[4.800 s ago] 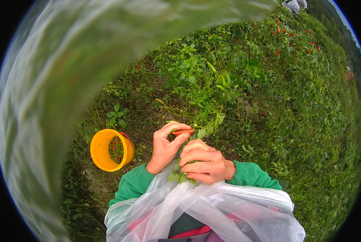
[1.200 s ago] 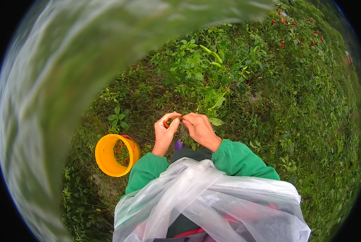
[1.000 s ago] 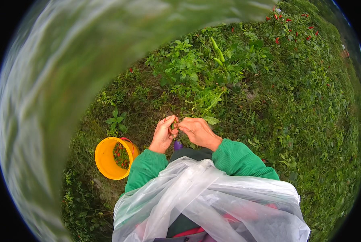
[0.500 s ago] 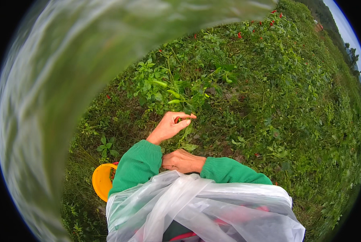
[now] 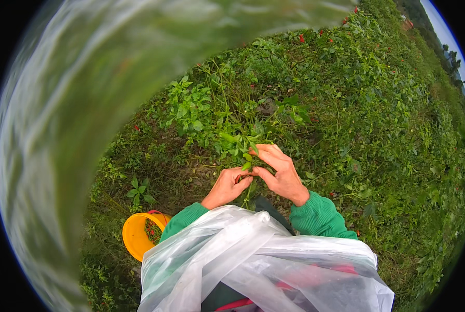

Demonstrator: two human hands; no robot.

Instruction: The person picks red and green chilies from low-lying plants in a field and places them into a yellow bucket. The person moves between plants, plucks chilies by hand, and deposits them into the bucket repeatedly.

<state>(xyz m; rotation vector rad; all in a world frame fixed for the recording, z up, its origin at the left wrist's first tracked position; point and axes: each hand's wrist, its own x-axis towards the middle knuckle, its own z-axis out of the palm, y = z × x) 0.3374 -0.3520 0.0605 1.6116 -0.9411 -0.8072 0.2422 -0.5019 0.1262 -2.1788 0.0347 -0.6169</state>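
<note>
Both hands meet at a leafy green plant (image 5: 227,130) in front of me. My left hand (image 5: 226,186) pinches a green stem or leaf at the plant's lower edge between thumb and fingers. My right hand (image 5: 278,171) curls around the same leafy sprig from the right, fingers closed on it. Both arms wear green sleeves. Whether a pepper sits between the fingers is hidden by the leaves.
A yellow bucket (image 5: 138,236) holding small red and green peppers stands on the ground at my lower left. A clear plastic sheet (image 5: 263,265) covers my front. Dense green plants with scattered red peppers (image 5: 301,38) spread ahead and to the right. A blurred green-white surface fills the left.
The view has swung toward a plant further along. My right hand rose from near my body to join the left hand on the plant's sprig.
</note>
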